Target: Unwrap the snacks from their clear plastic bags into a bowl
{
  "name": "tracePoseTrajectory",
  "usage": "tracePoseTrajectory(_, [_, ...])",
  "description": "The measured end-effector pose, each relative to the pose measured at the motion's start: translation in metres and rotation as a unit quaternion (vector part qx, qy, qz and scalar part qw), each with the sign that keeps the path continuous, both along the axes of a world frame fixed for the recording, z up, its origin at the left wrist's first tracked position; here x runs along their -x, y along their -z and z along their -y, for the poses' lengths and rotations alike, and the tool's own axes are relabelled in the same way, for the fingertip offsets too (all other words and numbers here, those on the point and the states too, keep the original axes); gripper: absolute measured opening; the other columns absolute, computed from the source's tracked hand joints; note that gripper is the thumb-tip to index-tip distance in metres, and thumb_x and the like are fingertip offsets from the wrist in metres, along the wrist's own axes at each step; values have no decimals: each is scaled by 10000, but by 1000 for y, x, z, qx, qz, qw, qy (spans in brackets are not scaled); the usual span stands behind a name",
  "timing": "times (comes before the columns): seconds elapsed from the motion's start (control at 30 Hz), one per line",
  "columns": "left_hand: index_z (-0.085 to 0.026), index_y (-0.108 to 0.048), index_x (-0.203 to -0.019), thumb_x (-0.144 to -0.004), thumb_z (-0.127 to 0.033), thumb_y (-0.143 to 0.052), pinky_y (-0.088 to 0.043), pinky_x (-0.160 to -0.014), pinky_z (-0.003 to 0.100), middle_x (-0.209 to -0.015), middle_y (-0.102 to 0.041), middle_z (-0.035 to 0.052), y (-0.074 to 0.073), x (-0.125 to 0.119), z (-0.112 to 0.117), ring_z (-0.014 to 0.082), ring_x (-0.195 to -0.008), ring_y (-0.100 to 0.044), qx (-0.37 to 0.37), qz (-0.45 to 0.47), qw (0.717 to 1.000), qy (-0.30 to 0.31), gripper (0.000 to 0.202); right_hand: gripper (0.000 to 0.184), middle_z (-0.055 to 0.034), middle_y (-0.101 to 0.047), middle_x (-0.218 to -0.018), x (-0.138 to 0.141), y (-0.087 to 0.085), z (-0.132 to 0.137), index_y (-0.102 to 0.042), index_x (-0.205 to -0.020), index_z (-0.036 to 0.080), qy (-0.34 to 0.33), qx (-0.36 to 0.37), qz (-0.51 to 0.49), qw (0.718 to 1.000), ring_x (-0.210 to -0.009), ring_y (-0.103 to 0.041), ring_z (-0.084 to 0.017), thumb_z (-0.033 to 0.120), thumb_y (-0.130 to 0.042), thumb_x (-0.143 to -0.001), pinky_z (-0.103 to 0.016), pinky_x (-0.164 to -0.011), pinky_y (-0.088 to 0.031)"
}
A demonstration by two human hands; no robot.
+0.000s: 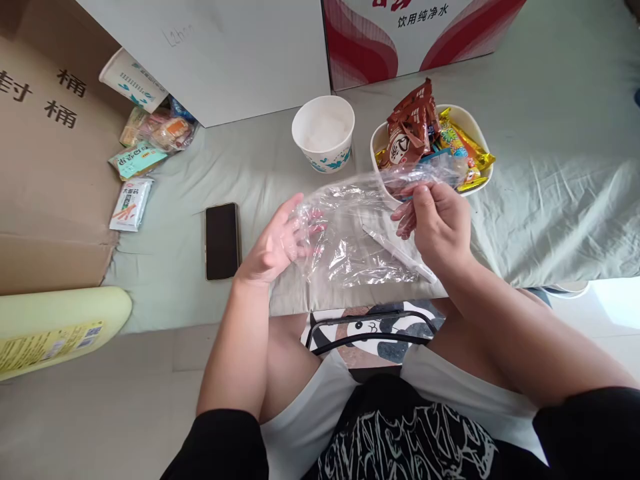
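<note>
A crumpled clear plastic bag (350, 230) hangs between both hands above the front edge of a pale green sheet (260, 170). My left hand (277, 243) has its fingers pushed into the bag's left side. My right hand (435, 223) pinches the bag's upper right edge, just in front of a white bowl (477, 127) heaped with snack packets (415, 127). A narrow white strip (400, 253) lies under the bag.
An empty white paper cup (324, 133) stands behind the bag. A black phone (223, 240) lies to the left. Loose snack packets (135, 200) and a tipped cup (131, 80) lie by a brown cardboard box (50, 167). A red and white box (410, 33) stands behind.
</note>
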State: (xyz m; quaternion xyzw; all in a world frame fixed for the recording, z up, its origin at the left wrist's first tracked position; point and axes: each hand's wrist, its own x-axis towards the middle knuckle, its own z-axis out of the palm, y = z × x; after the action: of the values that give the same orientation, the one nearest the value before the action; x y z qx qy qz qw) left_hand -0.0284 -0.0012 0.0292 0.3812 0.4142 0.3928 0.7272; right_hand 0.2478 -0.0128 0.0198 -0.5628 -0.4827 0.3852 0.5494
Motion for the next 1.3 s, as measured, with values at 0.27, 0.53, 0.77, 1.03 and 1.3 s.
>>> tracePoseTrajectory(0.27, [-292, -711, -1159, -522, -165, -979, -550, -595, 231, -1102, -745, 67, 4, -17, 4, 216, -871, -750, -24, -103, 993, -58, 703, 404, 31, -605, -575, -4, 0, -1, -593, -805, 251, 29, 4, 4, 1000, -376, -457, -98, 609, -571, -991, -257, -380, -348])
tracePoseTrajectory(0.53, [-225, -645, -742, -780, -420, -803, -338, -408, 201, -574, -585, -34, -6, -8, -6, 75, -441, -472, -66, 2, 952, -299, 254, 341, 34, -630, -566, -6, -3, 1, -603, -860, 231, 22, 23, -44, 999, -393, -487, -93, 552, -650, -967, -240, -396, -354])
tracePoseTrajectory(0.77, [-223, -727, -1078, -540, -179, -897, -585, -615, 264, -1039, -799, 86, -4, -11, -2, 230, -833, -774, 7, -73, 994, -78, 566, 354, 34, -608, -546, -3, -5, 1, -607, -851, 226, 13, 18, -44, 999, -385, -485, -99, 562, -670, -943, -245, -392, -338])
tracePoseTrajectory(1.03, [-191, -707, -908, -661, -501, -829, -418, -377, 244, -577, -720, 21, -5, -4, -4, 167, -394, -607, -39, -92, 989, -110, 415, 411, 14, -648, -596, -8, -4, 6, -654, -886, 227, -2, -8, -17, 1000, -403, -508, -108, 630, -614, -959, -263, -416, -396])
tracePoseTrajectory(1.3, [-226, -700, -941, -728, -194, -795, -443, -435, 202, -536, -640, -45, -2, 1, -6, 126, -425, -602, -35, -101, 982, -158, 235, 431, 47, -495, -385, -14, -10, 7, -678, -794, 205, -4, 48, 46, 998, -300, -406, -111, 598, -619, -959, -257, -349, -308])
